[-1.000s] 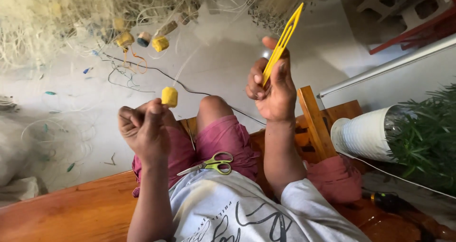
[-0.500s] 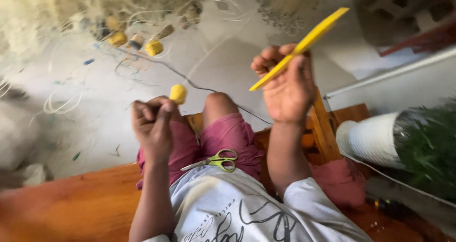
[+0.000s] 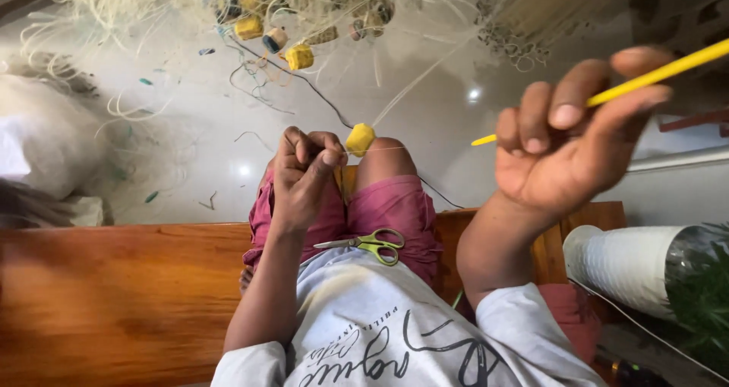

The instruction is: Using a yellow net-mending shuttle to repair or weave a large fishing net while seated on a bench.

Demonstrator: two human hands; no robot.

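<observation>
I am pinching a thin line (image 3: 380, 150) in my left hand (image 3: 304, 176), fingers closed tight on it, just beside a yellow float (image 3: 360, 139) near my knee. My right hand (image 3: 566, 148) is up high, fingers holding a yellow needle (image 3: 645, 78). Scissors (image 3: 370, 244) are lying on my lap. I am sitting on a wooden bench (image 3: 114, 296). A net (image 3: 228, 0) is lying on the floor ahead.
</observation>
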